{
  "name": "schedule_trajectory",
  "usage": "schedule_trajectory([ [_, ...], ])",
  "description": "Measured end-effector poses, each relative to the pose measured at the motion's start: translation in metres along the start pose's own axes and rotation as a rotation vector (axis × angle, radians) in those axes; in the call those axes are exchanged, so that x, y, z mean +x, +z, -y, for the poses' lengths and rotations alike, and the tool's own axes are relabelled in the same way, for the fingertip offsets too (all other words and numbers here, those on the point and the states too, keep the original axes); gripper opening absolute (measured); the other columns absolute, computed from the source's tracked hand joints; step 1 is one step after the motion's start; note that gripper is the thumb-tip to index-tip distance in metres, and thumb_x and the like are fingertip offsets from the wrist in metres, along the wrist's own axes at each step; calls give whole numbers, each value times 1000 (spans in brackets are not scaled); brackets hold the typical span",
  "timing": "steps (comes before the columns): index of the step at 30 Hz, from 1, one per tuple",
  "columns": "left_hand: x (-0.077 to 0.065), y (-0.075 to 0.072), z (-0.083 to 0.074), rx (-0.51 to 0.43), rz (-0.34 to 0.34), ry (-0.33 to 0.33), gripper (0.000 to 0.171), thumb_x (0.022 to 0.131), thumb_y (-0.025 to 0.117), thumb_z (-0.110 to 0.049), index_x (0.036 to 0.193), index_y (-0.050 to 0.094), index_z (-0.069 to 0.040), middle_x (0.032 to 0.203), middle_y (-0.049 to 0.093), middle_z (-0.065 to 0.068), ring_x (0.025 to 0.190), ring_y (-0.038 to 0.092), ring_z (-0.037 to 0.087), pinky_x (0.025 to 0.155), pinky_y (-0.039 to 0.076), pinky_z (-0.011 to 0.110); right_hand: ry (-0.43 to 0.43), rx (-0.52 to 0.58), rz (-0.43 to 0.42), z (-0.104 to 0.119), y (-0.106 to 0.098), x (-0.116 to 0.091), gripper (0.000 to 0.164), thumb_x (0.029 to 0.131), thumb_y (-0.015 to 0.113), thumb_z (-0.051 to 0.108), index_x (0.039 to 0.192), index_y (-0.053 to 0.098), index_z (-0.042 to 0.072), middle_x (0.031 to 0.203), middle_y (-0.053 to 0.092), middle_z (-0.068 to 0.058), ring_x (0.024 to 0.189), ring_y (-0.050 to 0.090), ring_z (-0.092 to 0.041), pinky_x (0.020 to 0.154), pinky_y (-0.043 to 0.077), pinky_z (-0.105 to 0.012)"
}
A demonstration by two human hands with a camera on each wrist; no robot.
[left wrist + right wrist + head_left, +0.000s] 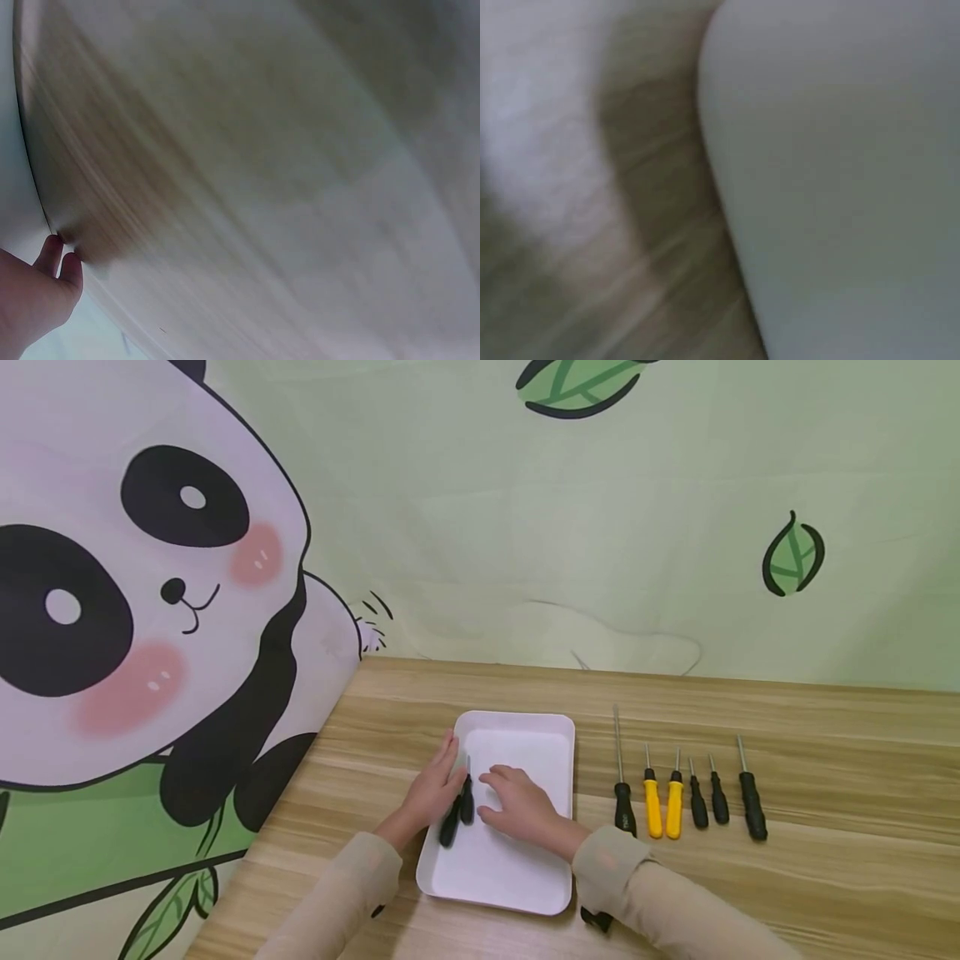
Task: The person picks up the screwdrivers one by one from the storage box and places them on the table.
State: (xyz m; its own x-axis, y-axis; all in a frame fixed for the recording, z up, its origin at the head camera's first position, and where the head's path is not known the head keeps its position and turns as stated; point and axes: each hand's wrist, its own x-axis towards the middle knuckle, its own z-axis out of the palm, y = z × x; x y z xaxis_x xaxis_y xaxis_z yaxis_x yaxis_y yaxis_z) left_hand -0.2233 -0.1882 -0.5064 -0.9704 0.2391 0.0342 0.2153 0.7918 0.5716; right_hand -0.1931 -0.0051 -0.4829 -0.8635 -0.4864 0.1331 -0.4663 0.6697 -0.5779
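A white tray lies on the wooden table in the head view. Inside it, along the left side, are two black-handled screwdrivers, lying close together. My left hand is at the tray's left rim, its fingers fairly straight and partly over the screwdrivers' side. In the left wrist view the fingertips are right at the tray's edge. Over the middle of the tray reaches my right hand, fingers loosely bent and spread, holding nothing. The right wrist view shows only the tray's blurred side beside the table.
Right of the tray several screwdrivers stand in a row: a long black one, two yellow ones, and black ones. A black handle shows partly under the right sleeve. A panda-printed cloth hangs behind.
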Motion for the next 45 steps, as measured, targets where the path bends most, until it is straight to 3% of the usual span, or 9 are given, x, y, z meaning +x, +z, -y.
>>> schedule_trajectory([
  [23,2,-1,-1,-4,0,-2,56,95,39,-27,142,19,-6,152,11,5,136,22,25,107,25,45,3,-94,77,6,10,16,45,80,60,30,117,56,3,115,56,-11,104,53,-27,83,47,-40],
  [33,0,1,1,2,-3,-4,56,95,39,-28,142,18,-7,152,11,5,136,21,22,107,25,44,-72,-194,153,5,17,15,53,82,58,35,126,50,7,132,47,-11,119,45,-27,93,42,-42],
  [45,1,0,0,3,-5,3,56,95,38,-27,143,18,-7,152,11,5,136,22,23,107,25,45,-123,-255,185,6,19,14,50,83,57,38,124,51,11,136,44,-8,120,44,-25,89,42,-45],
])
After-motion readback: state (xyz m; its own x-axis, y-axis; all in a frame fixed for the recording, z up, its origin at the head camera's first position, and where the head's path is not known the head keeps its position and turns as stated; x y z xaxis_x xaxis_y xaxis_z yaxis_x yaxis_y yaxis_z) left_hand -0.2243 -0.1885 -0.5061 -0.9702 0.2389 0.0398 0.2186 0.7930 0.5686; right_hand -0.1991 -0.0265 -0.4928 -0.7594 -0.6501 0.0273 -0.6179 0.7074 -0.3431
